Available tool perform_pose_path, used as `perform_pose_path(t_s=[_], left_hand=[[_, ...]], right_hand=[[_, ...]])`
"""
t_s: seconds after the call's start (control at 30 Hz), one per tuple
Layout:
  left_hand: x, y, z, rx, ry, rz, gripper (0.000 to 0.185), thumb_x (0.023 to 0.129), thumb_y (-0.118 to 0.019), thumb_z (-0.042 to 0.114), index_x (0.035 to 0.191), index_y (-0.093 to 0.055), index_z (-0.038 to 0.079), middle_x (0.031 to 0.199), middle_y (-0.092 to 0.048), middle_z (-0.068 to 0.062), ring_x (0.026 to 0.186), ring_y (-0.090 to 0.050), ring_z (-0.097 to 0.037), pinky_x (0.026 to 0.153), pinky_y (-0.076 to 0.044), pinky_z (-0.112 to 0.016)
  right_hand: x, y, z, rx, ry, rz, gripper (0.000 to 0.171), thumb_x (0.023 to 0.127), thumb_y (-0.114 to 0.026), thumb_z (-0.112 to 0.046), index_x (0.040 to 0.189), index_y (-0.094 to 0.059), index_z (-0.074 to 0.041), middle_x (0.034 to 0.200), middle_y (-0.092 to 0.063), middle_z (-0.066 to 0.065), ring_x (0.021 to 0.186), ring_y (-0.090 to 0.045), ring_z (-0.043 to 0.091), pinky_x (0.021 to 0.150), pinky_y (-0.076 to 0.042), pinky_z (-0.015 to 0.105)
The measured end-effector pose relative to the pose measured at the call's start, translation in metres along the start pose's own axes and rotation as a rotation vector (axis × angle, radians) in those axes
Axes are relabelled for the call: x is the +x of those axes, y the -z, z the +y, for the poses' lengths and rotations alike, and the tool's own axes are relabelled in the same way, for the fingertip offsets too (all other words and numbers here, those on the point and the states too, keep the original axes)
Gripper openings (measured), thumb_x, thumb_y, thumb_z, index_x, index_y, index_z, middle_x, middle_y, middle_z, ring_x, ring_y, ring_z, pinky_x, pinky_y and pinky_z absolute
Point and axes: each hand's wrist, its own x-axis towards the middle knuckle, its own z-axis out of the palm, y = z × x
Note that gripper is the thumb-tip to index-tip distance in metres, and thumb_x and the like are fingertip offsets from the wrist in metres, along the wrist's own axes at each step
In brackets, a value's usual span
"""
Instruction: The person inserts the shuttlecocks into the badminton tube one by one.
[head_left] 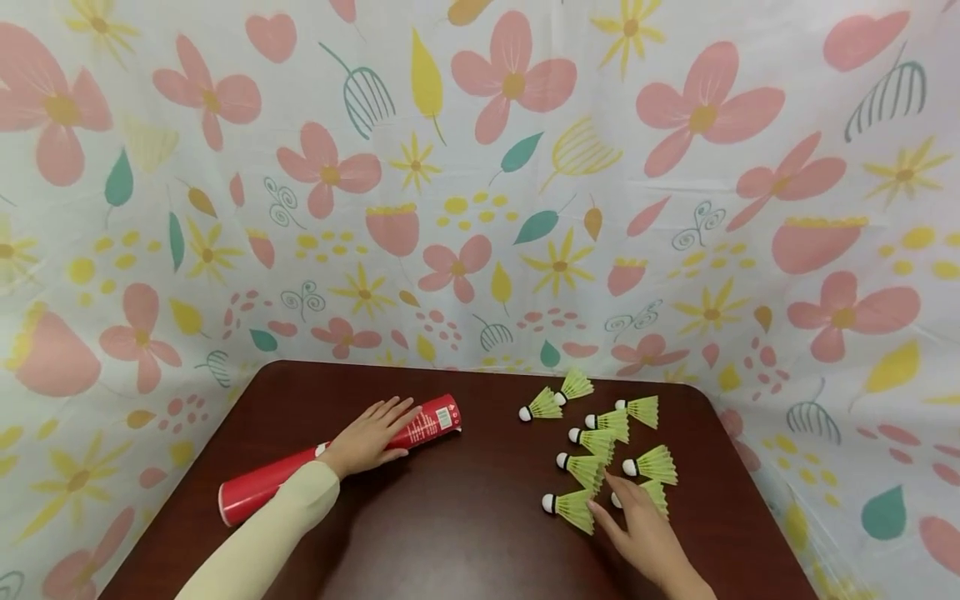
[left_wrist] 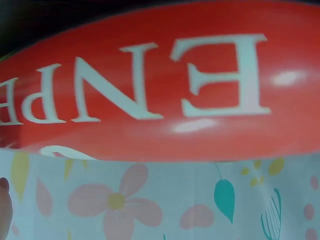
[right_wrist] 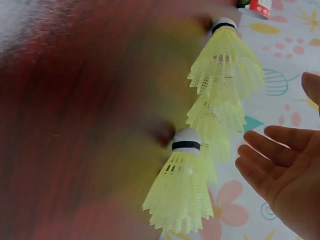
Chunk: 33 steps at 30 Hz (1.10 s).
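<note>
A long red shuttlecock tube [head_left: 258, 490] with white lettering lies slantwise on the left of the table. My left hand [head_left: 369, 439] rests on top of it with fingers extended. In the left wrist view the red tube [left_wrist: 165, 125] fills the upper part. Several yellow-green shuttlecocks with white heads and black bands lie on the right. My right hand [head_left: 651, 537] is low among the front ones, fingers loosely spread, beside the frontmost shuttlecock [head_left: 573, 508] and overlapping another [head_left: 654, 495]. The right wrist view shows the hand [right_wrist: 287, 172] with nothing in its palm, beside a shuttlecock [right_wrist: 180, 187].
The dark brown table [head_left: 457, 508] has rounded far corners. Behind and around it hangs a white curtain [head_left: 480, 325] printed with pink flowers and leaves. Two more shuttlecocks [head_left: 543, 406] lie together near the table's far edge.
</note>
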Motion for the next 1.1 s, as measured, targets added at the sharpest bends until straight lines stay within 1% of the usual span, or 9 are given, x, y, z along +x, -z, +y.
perform_pose_path(t_s=[0.07, 0.17, 0.37, 0.47, 0.57, 0.7, 0.77, 0.9, 1.1], left_hand=[[0.0, -0.002, -0.003, 0.019, 0.0, -0.031, 0.077, 0.092, -0.062, 0.044, 0.153, -0.026, 0.016, 0.155, -0.028, -0.012, 0.141, -0.027, -0.035, 0.111, -0.027, -0.051], [0.0, -0.004, -0.006, 0.025, 0.0, -0.053, 0.077, 0.092, -0.061, 0.045, 0.153, -0.026, 0.017, 0.156, -0.027, -0.012, 0.141, -0.028, -0.035, 0.112, -0.027, -0.051], [0.001, -0.008, -0.003, 0.011, -0.019, -0.081, 0.078, 0.092, -0.062, 0.043, 0.154, -0.024, 0.014, 0.156, -0.026, -0.014, 0.141, -0.028, -0.037, 0.112, -0.027, -0.052], [0.0, -0.009, -0.001, 0.011, -0.032, -0.066, 0.078, 0.09, -0.064, 0.042, 0.152, -0.028, 0.012, 0.155, -0.028, -0.015, 0.139, -0.031, -0.039, 0.11, -0.029, -0.053], [0.0, -0.01, 0.0, 0.004, -0.047, -0.053, 0.078, 0.089, -0.067, 0.039, 0.151, -0.03, 0.009, 0.154, -0.03, -0.017, 0.137, -0.033, -0.04, 0.108, -0.032, -0.054], [0.0, -0.013, 0.001, -0.007, -0.041, -0.059, 0.079, 0.088, -0.069, 0.036, 0.151, -0.029, 0.01, 0.154, -0.028, -0.018, 0.138, -0.033, -0.039, 0.108, -0.033, -0.053], [0.0, -0.016, 0.001, 0.002, -0.03, -0.065, 0.081, 0.088, -0.069, 0.035, 0.152, -0.027, 0.01, 0.155, -0.026, -0.017, 0.138, -0.033, -0.038, 0.107, -0.035, -0.051], [0.0, -0.025, -0.001, 0.06, -0.02, -0.073, 0.083, 0.089, -0.068, 0.037, 0.154, -0.021, 0.012, 0.157, -0.022, -0.014, 0.139, -0.032, -0.034, 0.106, -0.038, -0.048], [0.001, -0.028, 0.001, 0.092, -0.041, -0.026, 0.085, 0.087, -0.071, 0.035, 0.153, -0.023, 0.01, 0.156, -0.024, -0.016, 0.138, -0.035, -0.034, 0.103, -0.041, -0.047]], right_hand=[[-0.001, 0.0, 0.001, 0.007, -0.031, -0.03, 0.064, 0.094, -0.056, -0.047, 0.133, -0.053, 0.004, 0.131, -0.053, 0.025, 0.121, -0.048, 0.044, 0.091, -0.043, 0.06], [-0.003, -0.001, 0.002, 0.006, -0.056, -0.058, 0.062, 0.094, -0.056, -0.049, 0.128, -0.058, 0.003, 0.126, -0.056, 0.023, 0.119, -0.051, 0.042, 0.091, -0.044, 0.058], [-0.005, -0.006, 0.003, 0.04, -0.054, -0.077, 0.047, 0.092, -0.061, -0.044, 0.114, -0.067, -0.003, 0.114, -0.065, 0.013, 0.112, -0.057, 0.038, 0.09, -0.047, 0.055], [-0.005, -0.01, 0.003, 0.05, -0.048, -0.081, 0.038, 0.091, -0.065, -0.04, 0.108, -0.069, -0.006, 0.107, -0.067, 0.008, 0.107, -0.06, 0.034, 0.088, -0.049, 0.051], [-0.004, -0.013, 0.003, 0.057, -0.055, -0.093, 0.029, 0.089, -0.068, -0.035, 0.102, -0.071, -0.01, 0.098, -0.068, 0.002, 0.098, -0.064, 0.027, 0.082, -0.052, 0.044], [-0.003, -0.015, 0.002, 0.05, -0.044, -0.099, 0.022, 0.087, -0.07, -0.031, 0.098, -0.071, -0.012, 0.093, -0.068, -0.001, 0.089, -0.064, 0.019, 0.074, -0.053, 0.038], [-0.002, -0.015, 0.002, 0.048, -0.024, -0.096, 0.022, 0.087, -0.071, -0.03, 0.097, -0.072, -0.011, 0.092, -0.068, -0.001, 0.087, -0.064, 0.02, 0.073, -0.053, 0.037], [-0.001, -0.017, 0.001, 0.037, 0.0, -0.081, 0.019, 0.086, -0.072, -0.026, 0.096, -0.072, -0.01, 0.092, -0.068, -0.001, 0.086, -0.065, 0.021, 0.071, -0.053, 0.036], [0.0, -0.02, -0.001, 0.035, 0.001, -0.059, 0.012, 0.085, -0.073, -0.019, 0.091, -0.071, -0.01, 0.088, -0.068, 0.0, 0.083, -0.065, 0.02, 0.07, -0.053, 0.035]])
